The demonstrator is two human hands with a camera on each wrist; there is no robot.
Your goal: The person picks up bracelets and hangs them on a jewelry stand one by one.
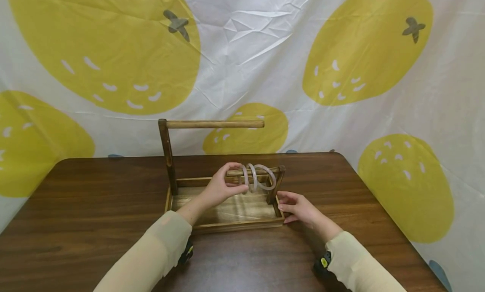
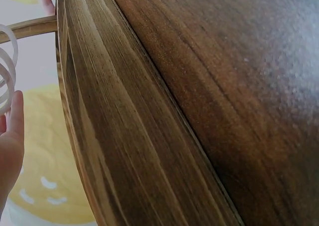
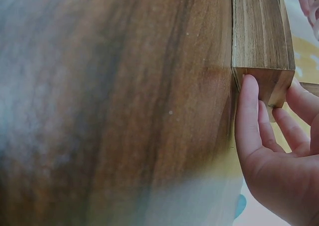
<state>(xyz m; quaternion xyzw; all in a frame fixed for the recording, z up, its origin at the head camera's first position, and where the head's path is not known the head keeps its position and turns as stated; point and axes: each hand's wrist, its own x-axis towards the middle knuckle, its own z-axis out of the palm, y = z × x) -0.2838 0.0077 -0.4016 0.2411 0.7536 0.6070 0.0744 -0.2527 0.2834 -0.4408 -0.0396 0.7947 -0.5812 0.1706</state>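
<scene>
A wooden jewelry stand with a shallow tray base stands on the table. Pale translucent bangles hang round its lower bar, close together toward the right post. My left hand is at the bar's free left end, thumb and fingers pinching the leftmost bangle. In the left wrist view, the thumb lies right beside the bangles. My right hand touches the tray's right end with its fingers extended. The right wrist view shows the fingertips against the end wall.
An upper bar juts right from the tall left post, above and behind the left hand. The brown table ends at a back edge close to a hanging cloth with yellow fruit prints.
</scene>
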